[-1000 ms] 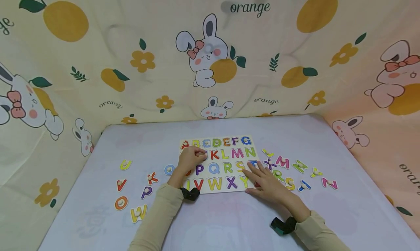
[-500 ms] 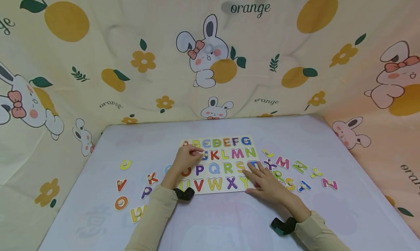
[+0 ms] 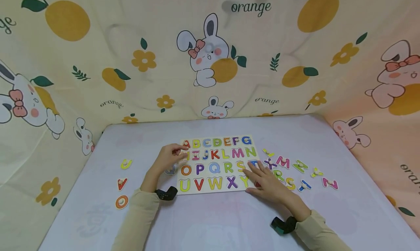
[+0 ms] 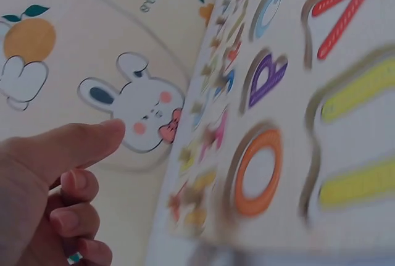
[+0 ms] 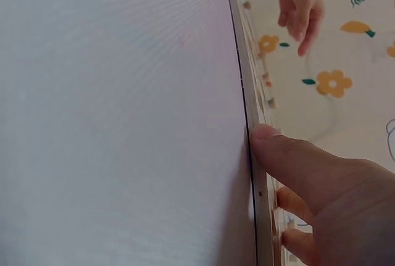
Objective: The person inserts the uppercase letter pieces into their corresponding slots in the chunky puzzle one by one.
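A white alphabet puzzle board lies mid-table; knobbed letters, including the I and J, sit in its two upper rows. The lower rows show printed recesses, such as the orange O. My left hand hovers by the board's left edge near the H, nothing in its fingers. Its thumb and fingers stand apart in the left wrist view. My right hand rests on the lower right corner, fingers spread, thumb against the board's edge. Beneath the left wrist a light blue Q piece is partly hidden.
To the left lie a yellow U, a red V and an orange O. Several loose letters, among them a pink M and a blue T, lie right of the board. Printed cloth walls surround the table.
My left hand has moved left from the J to the board's left edge, uncovering the I and J. Its arm now hides the loose K, P and W. The right hand stays put.
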`<state>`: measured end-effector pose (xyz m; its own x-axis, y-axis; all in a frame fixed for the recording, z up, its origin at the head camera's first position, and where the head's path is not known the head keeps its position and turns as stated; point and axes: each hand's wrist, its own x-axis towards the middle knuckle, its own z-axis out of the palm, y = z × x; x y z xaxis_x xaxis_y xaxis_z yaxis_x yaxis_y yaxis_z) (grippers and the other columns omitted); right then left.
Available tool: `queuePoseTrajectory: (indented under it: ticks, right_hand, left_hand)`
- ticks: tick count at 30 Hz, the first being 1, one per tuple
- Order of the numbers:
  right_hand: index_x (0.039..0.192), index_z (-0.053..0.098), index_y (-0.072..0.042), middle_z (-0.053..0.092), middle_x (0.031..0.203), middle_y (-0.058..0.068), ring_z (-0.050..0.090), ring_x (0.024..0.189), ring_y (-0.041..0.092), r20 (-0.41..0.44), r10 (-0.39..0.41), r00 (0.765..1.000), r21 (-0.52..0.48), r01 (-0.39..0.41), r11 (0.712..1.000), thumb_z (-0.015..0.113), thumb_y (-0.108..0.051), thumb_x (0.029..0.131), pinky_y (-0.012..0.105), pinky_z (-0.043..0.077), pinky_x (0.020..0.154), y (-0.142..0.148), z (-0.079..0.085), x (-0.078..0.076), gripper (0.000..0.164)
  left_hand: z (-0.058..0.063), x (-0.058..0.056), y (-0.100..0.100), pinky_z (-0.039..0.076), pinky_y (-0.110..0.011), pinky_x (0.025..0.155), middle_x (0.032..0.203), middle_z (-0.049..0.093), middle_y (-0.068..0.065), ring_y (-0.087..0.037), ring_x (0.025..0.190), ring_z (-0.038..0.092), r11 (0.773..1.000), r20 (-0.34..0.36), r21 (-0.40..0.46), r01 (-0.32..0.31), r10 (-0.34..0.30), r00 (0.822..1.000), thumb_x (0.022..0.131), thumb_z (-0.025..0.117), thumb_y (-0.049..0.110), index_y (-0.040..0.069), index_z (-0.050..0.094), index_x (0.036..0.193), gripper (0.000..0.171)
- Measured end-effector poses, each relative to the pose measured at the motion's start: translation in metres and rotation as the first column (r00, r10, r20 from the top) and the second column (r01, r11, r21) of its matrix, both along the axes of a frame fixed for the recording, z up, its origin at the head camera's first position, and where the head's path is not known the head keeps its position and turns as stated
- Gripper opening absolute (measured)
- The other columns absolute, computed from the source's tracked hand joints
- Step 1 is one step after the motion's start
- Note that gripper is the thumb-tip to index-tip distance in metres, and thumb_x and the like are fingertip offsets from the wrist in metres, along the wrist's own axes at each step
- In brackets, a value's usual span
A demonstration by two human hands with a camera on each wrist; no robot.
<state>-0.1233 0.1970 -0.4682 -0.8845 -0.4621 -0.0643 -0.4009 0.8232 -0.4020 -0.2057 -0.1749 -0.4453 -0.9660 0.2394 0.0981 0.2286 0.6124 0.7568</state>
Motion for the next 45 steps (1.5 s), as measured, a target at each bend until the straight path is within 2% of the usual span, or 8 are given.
queuePoseTrajectory:
  ticks: [7,17,22,27,36,45]
  right_hand:
    - [0.147,0.041,-0.022,0.029,0.160,0.011,0.015,0.148,0.047,0.001,0.001,1.000,0.010,-0.001,1.000,0.064,-0.046,0.088,0.065,0.019,0.116,0.000,-0.001,-0.001,0.067]
    - [0.147,0.042,-0.023,0.029,0.159,0.011,0.015,0.148,0.047,0.002,-0.006,1.000,0.017,0.006,1.000,0.064,-0.046,0.088,0.064,0.019,0.116,0.000,-0.002,-0.001,0.067]
    - [0.147,0.042,-0.023,0.029,0.159,0.011,0.015,0.148,0.046,0.000,-0.012,1.000,0.016,0.012,1.000,0.064,-0.046,0.088,0.065,0.020,0.116,-0.001,-0.003,0.000,0.067]
    - [0.146,0.043,-0.022,0.029,0.159,0.011,0.016,0.148,0.046,-0.008,-0.010,1.000,0.016,0.010,1.000,0.064,-0.045,0.088,0.065,0.021,0.116,-0.001,-0.002,0.000,0.066]
    - [0.146,0.042,-0.022,0.029,0.159,0.011,0.015,0.148,0.046,0.001,-0.017,1.000,0.030,0.017,0.999,0.064,-0.046,0.088,0.064,0.020,0.116,-0.002,0.001,0.001,0.067]
    - [0.146,0.042,-0.023,0.029,0.159,0.011,0.016,0.148,0.046,0.000,-0.022,1.000,0.035,0.022,0.999,0.064,-0.046,0.088,0.065,0.020,0.116,-0.002,0.001,0.001,0.067]
  left_hand:
    - [0.008,0.013,-0.027,0.031,-0.019,0.058,0.070,0.044,0.000,-0.007,0.065,0.038,0.999,-0.031,-0.034,-0.022,0.021,0.999,0.085,0.072,0.013,0.001,0.072,0.106,0.024]
    - [0.003,0.037,-0.064,0.033,-0.019,0.055,0.072,0.045,0.000,-0.006,0.065,0.039,0.993,0.059,-0.105,-0.062,0.068,0.996,0.087,0.071,0.017,0.003,0.071,0.108,0.026]
    - [0.001,0.046,-0.082,0.033,-0.018,0.055,0.073,0.046,-0.001,-0.005,0.066,0.040,0.994,0.084,-0.083,-0.070,0.078,0.993,0.086,0.072,0.017,0.003,0.072,0.107,0.026]
    - [-0.003,0.051,-0.097,0.033,-0.019,0.055,0.072,0.044,0.001,-0.003,0.065,0.038,0.998,0.096,-0.032,-0.059,0.062,0.993,0.084,0.074,0.017,0.002,0.072,0.106,0.027]
    - [-0.005,0.056,-0.115,0.034,-0.020,0.060,0.072,0.044,0.003,-0.004,0.070,0.039,0.992,0.195,-0.112,-0.052,0.073,0.978,0.083,0.075,0.022,0.003,0.072,0.109,0.033]
    - [-0.013,0.060,-0.121,0.038,-0.019,0.062,0.077,0.058,-0.002,-0.002,0.071,0.043,0.994,0.255,-0.106,-0.032,0.058,0.965,0.082,0.075,0.019,0.000,0.074,0.102,0.027]
